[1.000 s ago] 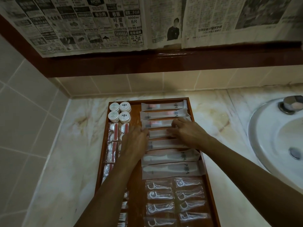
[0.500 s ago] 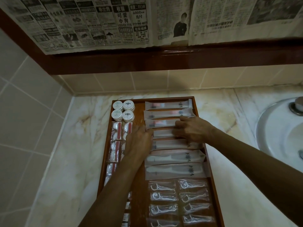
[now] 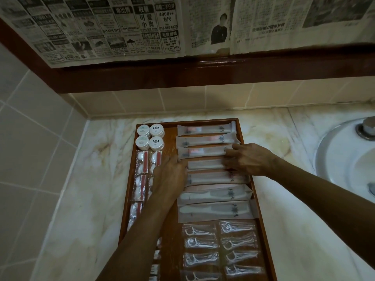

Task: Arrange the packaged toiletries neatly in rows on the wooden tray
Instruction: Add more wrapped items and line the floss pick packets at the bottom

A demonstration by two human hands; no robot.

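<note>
Now the left hand (image 3: 171,175) lies flat with loose fingers touching the left end of a short white packet (image 3: 205,164), and the right hand (image 3: 248,160) rests its bent fingers on the right end, so the packet sits between the two grips in the row of long packets (image 3: 207,141) on the wooden tray (image 3: 261,226). Since a moment ago both hands have barely moved on the packet. The tray lies on the marble worktop (image 3: 85,199) beside the sink (image 3: 345,159).
</note>
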